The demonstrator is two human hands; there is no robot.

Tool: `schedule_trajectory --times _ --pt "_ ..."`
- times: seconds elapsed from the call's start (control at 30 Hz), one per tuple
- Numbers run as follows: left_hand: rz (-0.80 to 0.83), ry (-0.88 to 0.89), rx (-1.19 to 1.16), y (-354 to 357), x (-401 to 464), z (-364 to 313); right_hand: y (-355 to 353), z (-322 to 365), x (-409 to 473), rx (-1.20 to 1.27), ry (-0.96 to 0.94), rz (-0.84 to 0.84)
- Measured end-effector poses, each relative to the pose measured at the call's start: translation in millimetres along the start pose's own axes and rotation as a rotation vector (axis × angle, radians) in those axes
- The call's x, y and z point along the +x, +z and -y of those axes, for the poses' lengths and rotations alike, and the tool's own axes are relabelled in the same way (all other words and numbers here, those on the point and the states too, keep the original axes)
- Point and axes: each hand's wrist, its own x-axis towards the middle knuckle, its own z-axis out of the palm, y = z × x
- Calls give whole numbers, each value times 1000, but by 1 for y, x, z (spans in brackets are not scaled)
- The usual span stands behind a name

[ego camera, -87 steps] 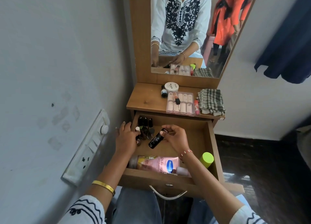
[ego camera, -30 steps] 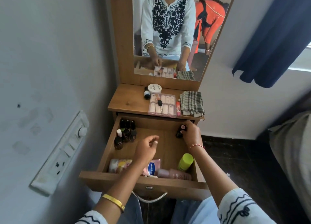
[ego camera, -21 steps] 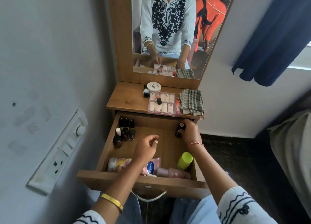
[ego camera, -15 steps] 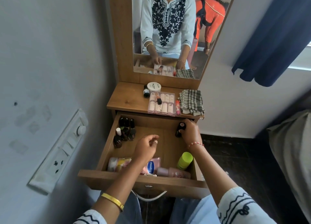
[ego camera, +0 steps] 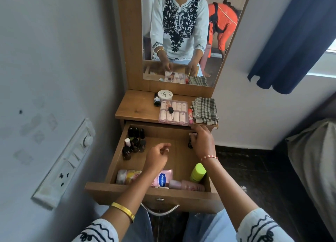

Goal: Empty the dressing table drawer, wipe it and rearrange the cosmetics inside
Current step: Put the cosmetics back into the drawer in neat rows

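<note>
Right hand (ego camera: pixel 201 141) gripping dark bottle (ego camera: pixel 190 143), left hand (ego camera: pixel 157 155) loosely curled, empty; Vaseline tube (ego camera: pixel 161 179)

Beside the brown wooden drawer (ego camera: pixel 112 192): checked grey-and-white cloth (ego camera: pixel 205 110), navy curtain (ego camera: pixel 291 37). Inside it: pink Vaseline tube (ego camera: pixel 162 178) with blue logo, lime-green cap (ego camera: pixel 198 171), black bottles (ego camera: pixel 135 141).

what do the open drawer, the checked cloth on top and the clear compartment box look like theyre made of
Brown open drawer: wood-look board, matte, probably laminate, judging by its printed-looking grain. Grey-and-white checked cloth: soft woven fabric, folded with frayed edges. Clear compartment box: transparent hard plastic, glossy, its contents showing through.
</note>
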Motion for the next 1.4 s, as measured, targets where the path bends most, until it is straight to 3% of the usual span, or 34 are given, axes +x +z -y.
schedule_trajectory --times 0.27,0.5,0.73,0.83,1.0,1.1,1.23,1.3,1.4 --pt "-85 115 -70 -27 24 -38 -7 53 36 134 -56 -50" --pt "-182 150 -39 -47 50 -67 10 82 75 -78 25 153" --pt "-170 121 -52 -47 59 -68 23 76 89 -54 144 152" --pt "-199 116 -47 -44 57 -70 13 71 82 121 161 131" --pt "-245 163 -63 -37 53 -73 -5 65 53 857 288 317" --pt "-235 108 -246 -33 50 -72 -8 59 40 904 248 337" --pt "-143 -106 -666 -31 40 -75 -14 50 30 912 213 358" --pt "-142 -161 -787 -32 35 -70 -17 41 31 901 261 254" --pt "-174 -217 -857 -31 30 -59 -17 22 39 479 289 -28"
